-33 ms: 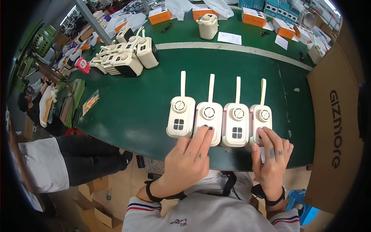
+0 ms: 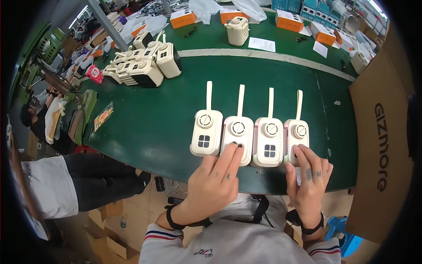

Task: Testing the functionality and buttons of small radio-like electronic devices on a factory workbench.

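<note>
Several cream box-shaped devices, each with a round knob, dark buttons and a strap, stand in a row near the table's front edge. My left hand point(image 2: 215, 178) rests fingertips on the buttons of the second device point(image 2: 238, 128) from the left, covering most of them. At the right end, my right hand point(image 2: 309, 180) touches the button area of the last device point(image 2: 300, 131), thumb apart beside its lower edge. Both hands have fingers stretched out and grip nothing. The leftmost device point(image 2: 206, 132) and the third device point(image 2: 270, 132) are untouched, their buttons showing.
More cream devices point(image 2: 145, 72) cluster at the back left of the green table point(image 2: 154, 116). Beyond a pale strip stand another device point(image 2: 238, 31), a white sheet point(image 2: 262, 44) and orange-white boxes point(image 2: 289, 20). A large cardboard box point(image 2: 382, 145) borders the right side. Another person point(image 2: 83, 185) stands at left.
</note>
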Tool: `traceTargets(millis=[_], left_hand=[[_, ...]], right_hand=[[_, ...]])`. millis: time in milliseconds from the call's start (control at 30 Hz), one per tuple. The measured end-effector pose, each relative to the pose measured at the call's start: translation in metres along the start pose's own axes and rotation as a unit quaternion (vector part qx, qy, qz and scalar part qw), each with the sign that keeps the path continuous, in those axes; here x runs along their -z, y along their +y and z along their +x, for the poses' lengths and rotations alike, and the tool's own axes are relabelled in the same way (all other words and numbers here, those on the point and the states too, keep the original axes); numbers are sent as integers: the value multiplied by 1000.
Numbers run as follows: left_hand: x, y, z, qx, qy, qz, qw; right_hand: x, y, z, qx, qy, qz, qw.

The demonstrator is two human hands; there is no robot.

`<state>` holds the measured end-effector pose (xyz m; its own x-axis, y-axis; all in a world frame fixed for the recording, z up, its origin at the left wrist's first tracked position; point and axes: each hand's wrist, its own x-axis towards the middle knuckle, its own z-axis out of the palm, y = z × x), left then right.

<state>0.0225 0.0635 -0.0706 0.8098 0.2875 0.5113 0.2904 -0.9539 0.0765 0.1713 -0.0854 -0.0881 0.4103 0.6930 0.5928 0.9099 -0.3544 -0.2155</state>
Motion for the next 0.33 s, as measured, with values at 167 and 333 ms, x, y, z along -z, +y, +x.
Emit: traceTargets(millis=[167,333], left_hand=[[3,-4,-6,3,23,-28,999],[3,-6,-13,-5,20,23,1000]], right_hand=[[-7,12,-7,-2,23,75,997],[-9,13,-22,-4,31,13,999]])
